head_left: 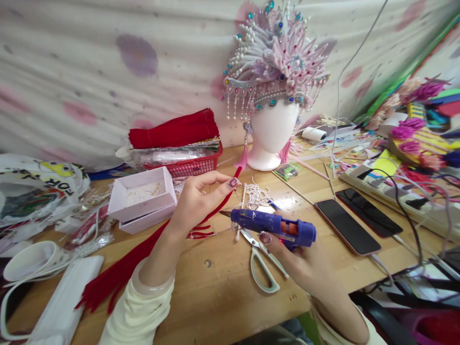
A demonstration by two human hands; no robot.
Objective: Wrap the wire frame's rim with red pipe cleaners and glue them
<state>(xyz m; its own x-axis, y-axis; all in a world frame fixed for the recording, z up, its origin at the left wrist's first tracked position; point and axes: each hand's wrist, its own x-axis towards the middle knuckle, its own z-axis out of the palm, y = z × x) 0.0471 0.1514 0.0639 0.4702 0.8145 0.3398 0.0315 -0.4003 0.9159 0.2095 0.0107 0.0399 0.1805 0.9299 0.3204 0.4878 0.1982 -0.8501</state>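
Between the thumb and fingertips of my left hand (pixel 196 199) is a red pipe cleaner (pixel 223 201), its upper end sticking up past the nails. My right hand (pixel 305 266) is wrapped round a blue hot glue gun (pixel 258 220), whose nozzle points left, just below the pipe cleaner; I cannot tell if they touch. Under the glue gun lie white-handled scissors (pixel 256 268), partly covered. A bundle of red pipe cleaners (pixel 122 270) passes beneath my left forearm. Strings of white beads (pixel 257 195) rest on the table beyond the gun.
At the back, a white mannequin head (pixel 273 129) wears a beaded headdress (pixel 287 62). A red basket (pixel 194 165) and a white box of beads (pixel 142 194) stand left. Two phones (pixel 347 227), (pixel 368 211) and a power strip (pixel 381 196) with cables lie right.
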